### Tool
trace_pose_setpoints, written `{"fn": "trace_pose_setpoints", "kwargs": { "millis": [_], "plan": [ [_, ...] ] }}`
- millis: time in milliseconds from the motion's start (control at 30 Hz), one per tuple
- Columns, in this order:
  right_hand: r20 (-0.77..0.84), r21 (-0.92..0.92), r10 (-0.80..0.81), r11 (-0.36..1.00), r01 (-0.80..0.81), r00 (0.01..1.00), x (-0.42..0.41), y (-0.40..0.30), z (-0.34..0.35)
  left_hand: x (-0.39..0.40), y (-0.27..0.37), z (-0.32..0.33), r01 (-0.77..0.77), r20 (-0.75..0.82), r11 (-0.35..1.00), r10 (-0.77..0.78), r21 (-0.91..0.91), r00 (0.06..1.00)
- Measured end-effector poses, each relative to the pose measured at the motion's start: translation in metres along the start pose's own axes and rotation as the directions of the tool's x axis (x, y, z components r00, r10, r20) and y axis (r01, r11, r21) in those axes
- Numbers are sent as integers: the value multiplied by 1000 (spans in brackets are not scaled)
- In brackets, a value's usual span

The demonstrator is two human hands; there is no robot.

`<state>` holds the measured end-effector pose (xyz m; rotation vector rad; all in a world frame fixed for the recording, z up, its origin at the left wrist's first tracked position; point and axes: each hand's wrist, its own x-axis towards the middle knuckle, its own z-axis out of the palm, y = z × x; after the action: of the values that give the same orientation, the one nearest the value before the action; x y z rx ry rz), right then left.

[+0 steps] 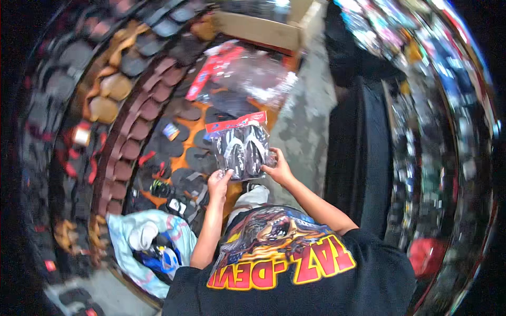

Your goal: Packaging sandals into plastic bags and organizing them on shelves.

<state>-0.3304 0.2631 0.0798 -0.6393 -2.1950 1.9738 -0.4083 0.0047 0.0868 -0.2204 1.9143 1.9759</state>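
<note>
A clear plastic package of black flip-flops (242, 152) with white straps hangs in front of me, its red header card (237, 121) at the far end. My left hand (218, 183) pinches the near left corner of the bag. On the other side, my right hand (280, 168) grips the right edge, thumb across the plastic. Beyond the package, more clear plastic bags (265, 79) with red header cards lie in a blurred heap on an orange surface (180, 160). Several dark sandals (199, 160) lie on that surface, to the left of the package.
Tiered racks of sandals (130, 148) curve along the left. A cardboard box (257, 31) stands at the far end. Near my left arm sits a light blue bag (154, 221) with footwear inside. Bare concrete floor (304, 130) runs beside a black-covered stand (355, 158); blurred packaged goods (427, 158) line the right.
</note>
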Motion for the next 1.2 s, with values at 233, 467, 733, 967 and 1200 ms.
{"fn": "trace_pose_setpoints", "kwargs": {
  "millis": [233, 467, 733, 967, 1200],
  "plan": [
    [-582, 45, 71, 997, -55, 810, -167, 60, -120, -58, -19, 156, -43, 485, 966, -89, 254, 870],
    [-871, 163, 282, 939, -304, 402, -351, 92, -177, -155, -92, 278, -30, 720, 861, -405, 508, 564],
    [-911, 413, 412, 910, -25, -28, -461, 112, -163, -272, -107, 361, -395, 852, 760, -413, 517, 322],
    [-876, 448, 465, 883, 143, -126, -481, 113, -133, -283, -128, 371, -463, 893, 778, -445, 424, 70],
    [-833, 496, 487, 867, 33, -264, -482, 125, -120, -287, -153, 385, -398, 827, 760, -562, 513, -7]
  ]
}}
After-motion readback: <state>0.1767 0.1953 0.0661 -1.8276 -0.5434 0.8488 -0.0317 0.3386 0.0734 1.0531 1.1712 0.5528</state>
